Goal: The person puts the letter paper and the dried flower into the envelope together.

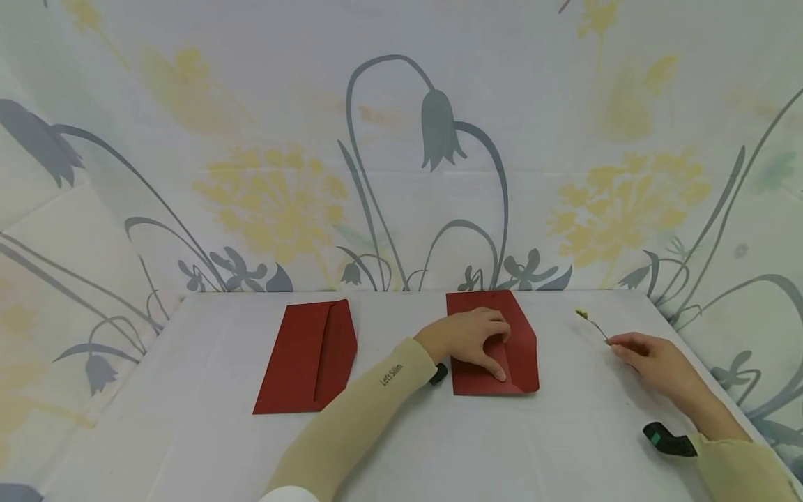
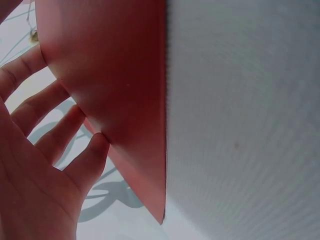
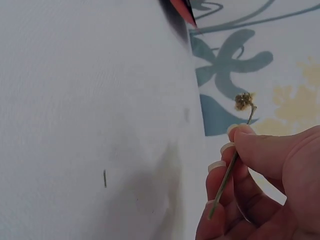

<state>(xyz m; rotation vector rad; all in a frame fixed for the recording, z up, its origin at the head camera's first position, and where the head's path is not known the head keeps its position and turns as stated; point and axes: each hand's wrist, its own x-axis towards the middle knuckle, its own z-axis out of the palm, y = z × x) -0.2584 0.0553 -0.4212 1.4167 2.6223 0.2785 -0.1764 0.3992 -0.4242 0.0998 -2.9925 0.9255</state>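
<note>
My left hand lies across the right-hand red envelope, its thumb and fingers spread apart. Close up in the left wrist view, the fingers of that hand touch the edge of the red paper; how the thumb sits is hidden there. At the right side of the table, my right hand pinches a thin dried flower by its stem. The right wrist view shows the small yellow-brown flower head above the thumb, with the stem running down across the fingers.
A second red envelope lies to the left on the white table. A short bit of stem is on the table near my right hand. Behind the table hangs a flower-patterned cloth.
</note>
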